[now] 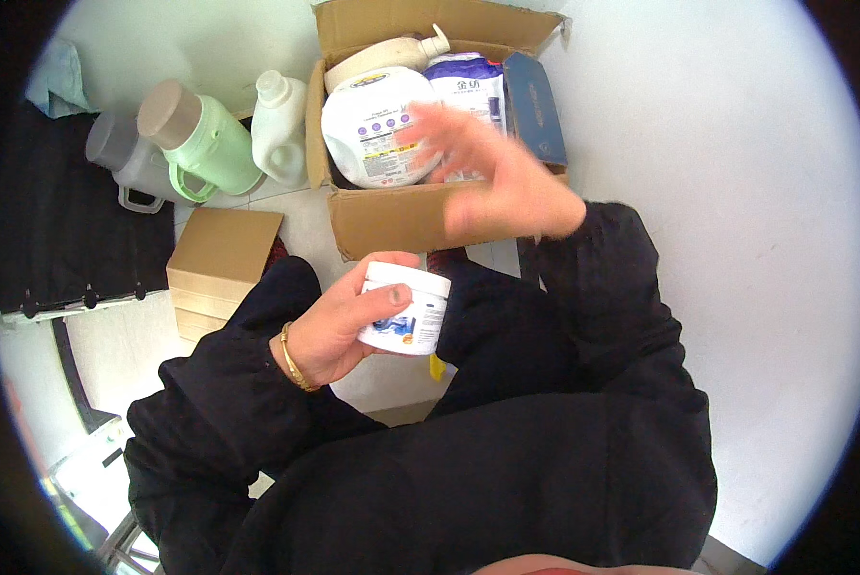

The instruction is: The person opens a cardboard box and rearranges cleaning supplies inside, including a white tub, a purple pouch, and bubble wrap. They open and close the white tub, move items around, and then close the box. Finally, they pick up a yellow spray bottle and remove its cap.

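My left hand [336,323] grips a round white plastic jar [422,316] with a white screw lid, above my lap. Blurred by motion, my right hand [498,180] hangs over the near flap of an open cardboard box [394,219], fingers apart and nothing visible in them. Packed inside the box are a white tub of laundry capsules [379,136], a cream pump bottle [387,57], a white and purple pouch [466,86] and a dark blue box [537,108]. My right hand partly hides the tub and pouch.
Left of the box stand a white detergent jug [282,136], a green thermos flask [210,140] and a grey one [146,162]. A smaller cardboard box [218,251] sits by my left knee. A white wall [724,180] rises on the right.
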Motion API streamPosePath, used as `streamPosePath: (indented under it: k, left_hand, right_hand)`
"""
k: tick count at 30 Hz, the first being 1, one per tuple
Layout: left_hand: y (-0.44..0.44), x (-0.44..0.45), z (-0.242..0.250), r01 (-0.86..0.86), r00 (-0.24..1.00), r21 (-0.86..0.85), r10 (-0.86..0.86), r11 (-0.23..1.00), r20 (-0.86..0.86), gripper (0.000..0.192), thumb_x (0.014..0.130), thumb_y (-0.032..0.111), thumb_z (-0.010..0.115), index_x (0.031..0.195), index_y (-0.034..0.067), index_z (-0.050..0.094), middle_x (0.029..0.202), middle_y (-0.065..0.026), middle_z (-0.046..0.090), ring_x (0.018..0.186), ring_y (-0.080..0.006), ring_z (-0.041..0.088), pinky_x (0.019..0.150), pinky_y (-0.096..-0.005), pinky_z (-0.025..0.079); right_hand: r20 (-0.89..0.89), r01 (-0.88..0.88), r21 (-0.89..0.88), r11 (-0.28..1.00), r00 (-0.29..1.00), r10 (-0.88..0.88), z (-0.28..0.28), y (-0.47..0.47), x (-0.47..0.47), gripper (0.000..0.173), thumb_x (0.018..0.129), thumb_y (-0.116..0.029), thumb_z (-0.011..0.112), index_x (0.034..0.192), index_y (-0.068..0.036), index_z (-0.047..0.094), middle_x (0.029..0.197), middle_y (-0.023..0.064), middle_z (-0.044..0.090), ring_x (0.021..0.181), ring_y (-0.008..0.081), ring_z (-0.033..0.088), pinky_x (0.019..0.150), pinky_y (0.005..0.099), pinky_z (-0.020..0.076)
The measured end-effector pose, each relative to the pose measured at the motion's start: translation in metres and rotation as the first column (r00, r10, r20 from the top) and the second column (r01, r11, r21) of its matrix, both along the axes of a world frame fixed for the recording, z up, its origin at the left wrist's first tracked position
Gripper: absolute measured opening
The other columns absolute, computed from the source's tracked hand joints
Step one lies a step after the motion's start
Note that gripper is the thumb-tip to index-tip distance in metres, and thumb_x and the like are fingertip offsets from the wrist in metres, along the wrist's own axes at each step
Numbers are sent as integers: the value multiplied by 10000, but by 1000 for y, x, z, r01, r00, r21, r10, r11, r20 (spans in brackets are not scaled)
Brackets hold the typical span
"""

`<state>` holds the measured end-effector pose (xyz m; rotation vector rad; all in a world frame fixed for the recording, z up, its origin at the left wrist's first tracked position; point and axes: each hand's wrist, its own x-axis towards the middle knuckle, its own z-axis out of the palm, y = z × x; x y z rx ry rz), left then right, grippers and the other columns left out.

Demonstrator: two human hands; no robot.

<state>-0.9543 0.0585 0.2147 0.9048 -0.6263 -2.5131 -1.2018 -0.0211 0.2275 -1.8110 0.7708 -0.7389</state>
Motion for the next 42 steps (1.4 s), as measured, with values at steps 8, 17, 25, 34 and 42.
streamPosePath:
  k: [8,17,25,34,42]
  left_hand:
    - [-7,0,1,-15,996,1,15,1000,86,709,884,254,726,1398,61,277,1200,-90,569,1047,-182,615,831,-396,549]
    - [-9,1,-1,0,945,-454,148,891,291,974,667,115,868,1445,4,292,1232,-140,534,1159,-210,540,969,-324,464]
    - [-14,1,5,-24,879,-845,413,534,236,1156,606,68,857,1511,41,139,1256,-164,507,1192,-250,519,1034,-357,408]
    - [-5,0,9,-16,844,-887,481,462,236,1110,610,160,838,1500,22,191,1324,-214,459,1212,-310,509,1032,-373,406]
    - [2,-1,5,118,842,-934,464,338,275,948,640,244,821,1426,4,349,1310,-228,506,1204,-326,540,991,-371,446]
  right_hand:
    - [-604,425,-385,819,555,-572,-105,-94,-41,707,719,-308,793,1312,-75,487,1268,236,490,1150,416,494,1012,423,411]
    - [-333,767,-336,548,447,-830,-110,-64,-41,682,662,-211,815,1221,-55,457,1169,165,470,1089,306,503,964,401,437]
    - [366,278,72,958,886,-284,4,32,17,1032,640,-166,858,1453,-61,231,1344,154,420,1237,284,483,1042,397,426]
    - [248,143,257,956,946,-208,-3,49,40,929,620,-217,888,1371,-110,352,1312,89,439,1244,222,444,1023,374,398]
    - [117,37,4,999,992,-37,-5,44,22,910,630,-184,877,1344,-75,323,1266,117,412,1219,219,416,1046,369,361]
